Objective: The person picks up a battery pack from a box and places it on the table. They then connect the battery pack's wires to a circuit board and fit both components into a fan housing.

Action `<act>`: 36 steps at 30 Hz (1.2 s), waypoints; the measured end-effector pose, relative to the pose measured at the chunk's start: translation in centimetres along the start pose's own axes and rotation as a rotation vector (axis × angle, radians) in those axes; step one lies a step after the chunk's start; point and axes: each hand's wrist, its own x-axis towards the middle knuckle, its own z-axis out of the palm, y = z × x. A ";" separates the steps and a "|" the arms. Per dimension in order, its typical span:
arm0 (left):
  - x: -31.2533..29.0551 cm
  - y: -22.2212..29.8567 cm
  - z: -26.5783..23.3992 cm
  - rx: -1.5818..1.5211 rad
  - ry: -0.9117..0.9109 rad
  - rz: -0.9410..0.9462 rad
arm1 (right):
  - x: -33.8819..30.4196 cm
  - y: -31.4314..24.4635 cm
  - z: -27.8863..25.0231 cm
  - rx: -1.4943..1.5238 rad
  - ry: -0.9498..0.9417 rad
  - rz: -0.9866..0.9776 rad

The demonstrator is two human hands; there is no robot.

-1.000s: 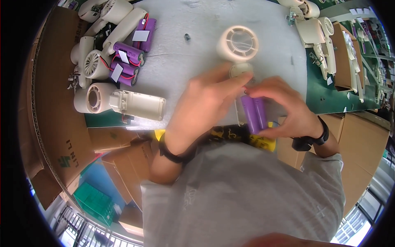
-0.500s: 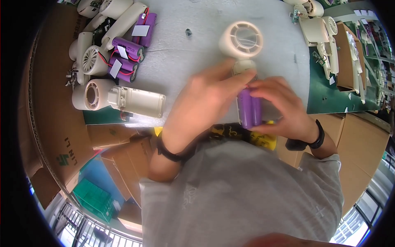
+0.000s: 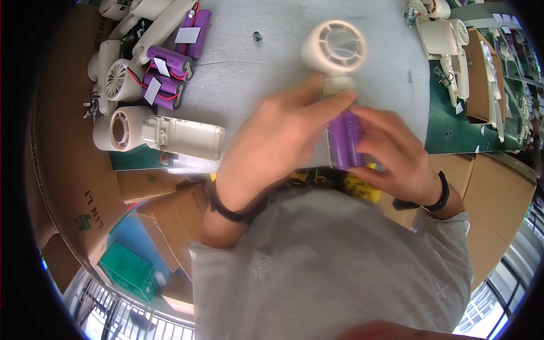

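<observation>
In front of me lies a cream handheld fan housing, with its round fan head (image 3: 334,48) pointing away and its open handle (image 3: 338,85) toward me. A purple two-cell battery pack (image 3: 341,141) sits in or on the handle; whether it is fully seated, I cannot tell. My left hand (image 3: 277,127) is closed around the upper handle from the left, thumb and fingers near the pack's far end, which they partly cover. From the right, my right hand (image 3: 394,150) grips the pack, fingertips on its far end and right side, thumb near its close end.
At left lie another open fan housing (image 3: 187,137), several purple battery packs (image 3: 164,90) with red wires, and piled fan parts (image 3: 122,79). A small dark piece (image 3: 257,37) is on the grey mat. At right are more cream parts (image 3: 439,39) and a cardboard box (image 3: 479,79).
My right fingers have shifted slightly along the battery pack, and the pack sits a little farther from me. The left hand keeps nearly the same hold. The whole view has shifted slightly.
</observation>
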 end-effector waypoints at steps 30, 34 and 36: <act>0.2 -0.1 0.4 -0.272 0.075 -0.154 | 1.7 0.4 -0.9 0.055 -0.136 0.176; 0.1 0.0 0.5 -0.266 0.013 -0.177 | 0.4 1.0 -0.4 0.084 -0.123 0.134; 0.0 -0.1 0.5 -0.280 -0.010 -0.196 | 0.7 0.4 -0.6 0.029 -0.124 0.096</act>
